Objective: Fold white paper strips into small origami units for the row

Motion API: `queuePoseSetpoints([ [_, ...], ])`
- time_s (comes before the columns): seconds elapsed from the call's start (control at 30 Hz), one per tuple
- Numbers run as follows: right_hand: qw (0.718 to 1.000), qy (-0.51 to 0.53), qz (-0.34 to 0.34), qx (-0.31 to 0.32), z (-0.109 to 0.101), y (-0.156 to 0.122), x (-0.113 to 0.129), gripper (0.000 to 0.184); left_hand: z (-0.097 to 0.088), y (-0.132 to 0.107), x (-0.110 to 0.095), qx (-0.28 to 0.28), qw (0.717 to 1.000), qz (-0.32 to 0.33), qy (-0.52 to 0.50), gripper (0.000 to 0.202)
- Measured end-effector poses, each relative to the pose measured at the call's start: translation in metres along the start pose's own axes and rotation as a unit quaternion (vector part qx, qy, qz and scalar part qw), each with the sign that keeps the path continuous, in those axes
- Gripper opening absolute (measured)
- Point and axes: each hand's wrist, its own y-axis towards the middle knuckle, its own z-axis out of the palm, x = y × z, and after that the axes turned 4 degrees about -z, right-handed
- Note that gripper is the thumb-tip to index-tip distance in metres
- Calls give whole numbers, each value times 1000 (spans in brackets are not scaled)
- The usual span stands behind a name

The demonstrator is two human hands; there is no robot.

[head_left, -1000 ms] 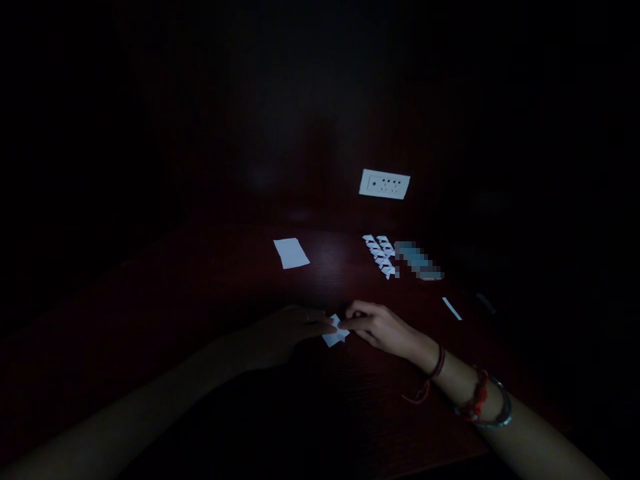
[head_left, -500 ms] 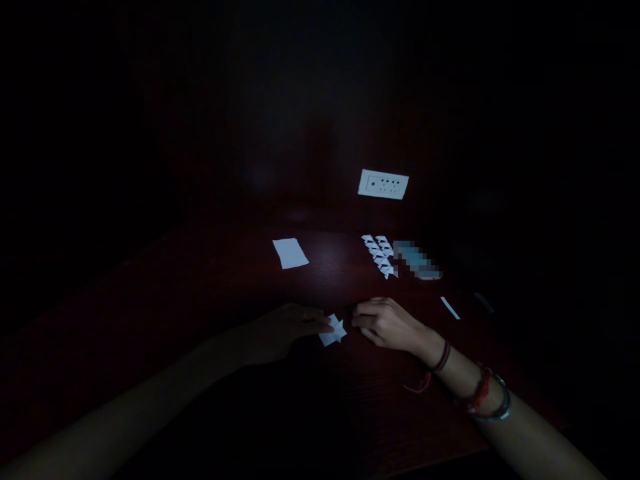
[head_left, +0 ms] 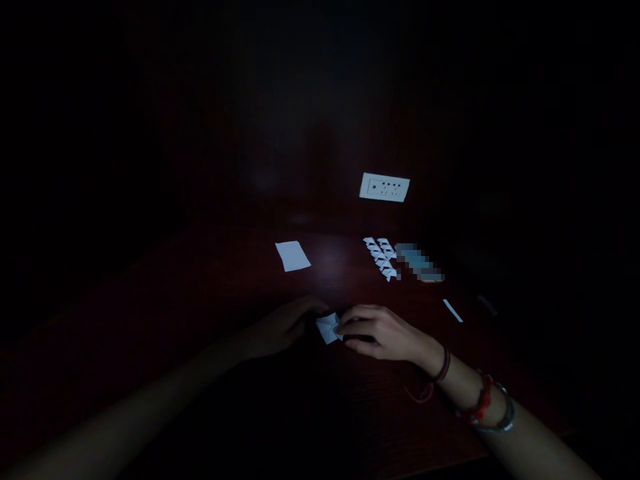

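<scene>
The scene is very dark. A small folded white paper piece [head_left: 327,327] lies on the dark red table [head_left: 200,300] between my two hands. My left hand [head_left: 283,327] curls over its left and top edge, fingers bent and pinching it. My right hand [head_left: 383,331] comes from the right with fingertips pressed together on the paper's right side. Red cords and a metal bangle circle my right wrist. Much of the paper is hidden under the fingers.
A blank white paper square [head_left: 293,256] lies farther back at centre. A cluster of several small folded paper pieces [head_left: 383,257] sits at back right beside a blurred bluish object [head_left: 419,262]. A thin white strip [head_left: 453,311] lies right. A white wall socket [head_left: 384,187] is behind.
My right hand, which had drawn slightly away from the paper half a second ago, has come back onto it. My left hand has arched up over the piece, covering more of it.
</scene>
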Motion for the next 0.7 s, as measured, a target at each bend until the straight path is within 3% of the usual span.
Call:
queuePoseSetpoints([
  [0.17, 999, -3, -10, 30, 2, 2, 0, 24, 2, 2, -2, -27, 996, 2, 80, 28],
  [0.4, 999, 40, 1, 18, 3, 1, -2, 22, 11, 1, 2, -3, 990, 15, 138, 19],
  [0.7, 990, 47, 64, -120, -2, 2, -5, 21, 15, -2, -6, -36, 988, 9, 152, 27],
])
